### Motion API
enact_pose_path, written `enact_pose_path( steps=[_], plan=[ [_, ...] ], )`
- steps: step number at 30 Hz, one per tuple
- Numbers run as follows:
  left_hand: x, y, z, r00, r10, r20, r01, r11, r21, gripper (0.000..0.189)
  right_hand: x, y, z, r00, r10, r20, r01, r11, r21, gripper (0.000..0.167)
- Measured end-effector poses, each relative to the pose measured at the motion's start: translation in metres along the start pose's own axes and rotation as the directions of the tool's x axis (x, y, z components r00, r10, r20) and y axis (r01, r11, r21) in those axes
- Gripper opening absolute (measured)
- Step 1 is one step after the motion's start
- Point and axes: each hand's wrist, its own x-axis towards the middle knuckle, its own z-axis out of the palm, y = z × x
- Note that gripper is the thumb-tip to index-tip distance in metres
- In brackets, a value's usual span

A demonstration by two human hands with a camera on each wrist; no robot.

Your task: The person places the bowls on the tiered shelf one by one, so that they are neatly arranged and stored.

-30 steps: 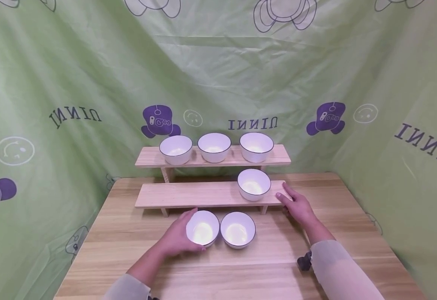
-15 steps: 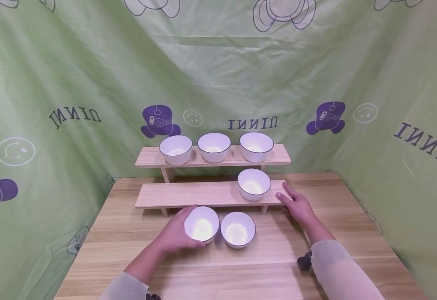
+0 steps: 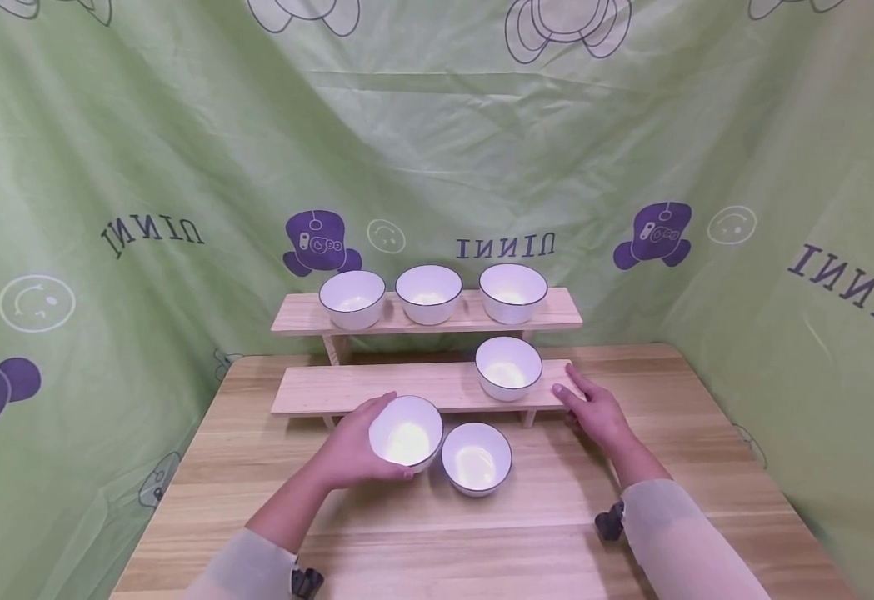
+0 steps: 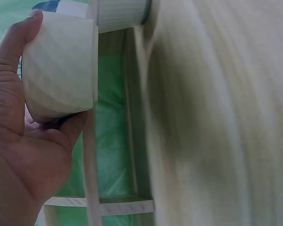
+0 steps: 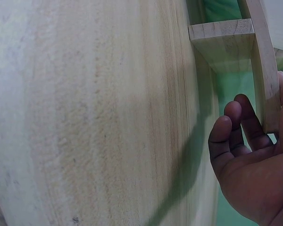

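My left hand (image 3: 357,446) grips a white bowl (image 3: 407,433) with a dark rim, thumb on the near side and fingers round the far side. In the left wrist view, the bowl's faceted outer wall (image 4: 61,66) shows above the tabletop, level with the shelf edge. A second bowl (image 3: 476,458) sits on the table just right of it. My right hand (image 3: 597,417) holds the right end of the lower wooden shelf (image 3: 377,387), thumb on its top. From the right wrist, several fingers (image 5: 221,129) curl beneath the shelf board (image 5: 266,80).
Another bowl (image 3: 507,368) stands toward the right of the lower shelf. Three matching bowls line the upper shelf (image 3: 294,315), among them a middle bowl (image 3: 428,294). The stand rests on a wooden table (image 3: 437,550), backed by a green printed curtain (image 3: 422,167).
My left hand has raised the bowl off the table and moved it forward, so it now overlaps the lower shelf's front edge. The right hand keeps its place on the shelf.
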Motion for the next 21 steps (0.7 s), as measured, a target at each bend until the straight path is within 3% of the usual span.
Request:
enact_pose_path(
  steps=[9, 21],
  plan=[
    [0.018, 0.011, -0.014, 0.998, 0.057, 0.004, -0.058, 0.998, 0.022, 0.127, 0.000, 0.001, 0.001, 1.000, 0.004, -0.007, -0.004, 1.000, 0.003, 0.082],
    [0.048, 0.022, -0.019, 0.999, 0.016, -0.031, -0.015, 0.999, 0.042, 0.129, 0.003, 0.003, 0.001, 1.000, -0.004, -0.008, 0.005, 1.000, 0.011, 0.084]
  ],
)
